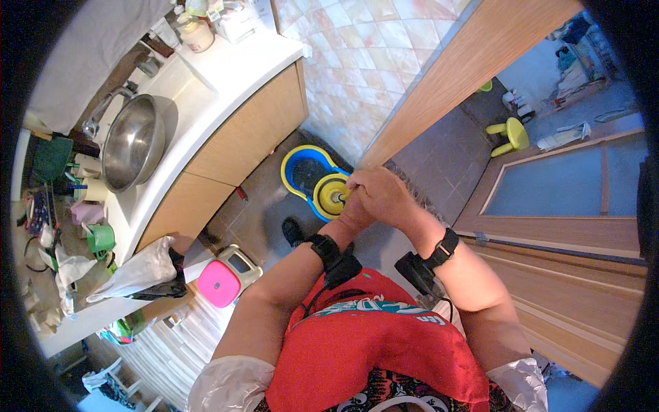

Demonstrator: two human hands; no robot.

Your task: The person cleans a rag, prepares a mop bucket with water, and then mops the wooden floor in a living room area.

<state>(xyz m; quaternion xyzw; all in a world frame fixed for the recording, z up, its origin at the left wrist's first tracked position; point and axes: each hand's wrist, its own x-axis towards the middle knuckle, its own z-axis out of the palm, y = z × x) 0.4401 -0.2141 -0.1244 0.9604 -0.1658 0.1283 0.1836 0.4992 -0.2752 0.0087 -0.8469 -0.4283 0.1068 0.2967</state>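
My left hand (pixel 356 209) and my right hand (pixel 383 196) are pressed together in front of me, with the fingers curled. The right hand covers part of the left. Whether something is between them is hidden. Below and just left of them, on the floor, stands a blue and yellow mop bucket (pixel 289 174). Its round yellow spin basket (pixel 323 197) is nearest to my hands, with a shiny metal part at its middle. Black straps with black devices are round both my wrists.
A steel basin (pixel 135 141) stands on the white counter (pixel 265 47) at left, by a faucet (pixel 92 123). A pink-topped stool (pixel 219 283) is at lower left. Right of the bucket is a wooden door frame (pixel 463 77); farther right are a yellow stool (pixel 516 135) and a wooden door (pixel 556 226).
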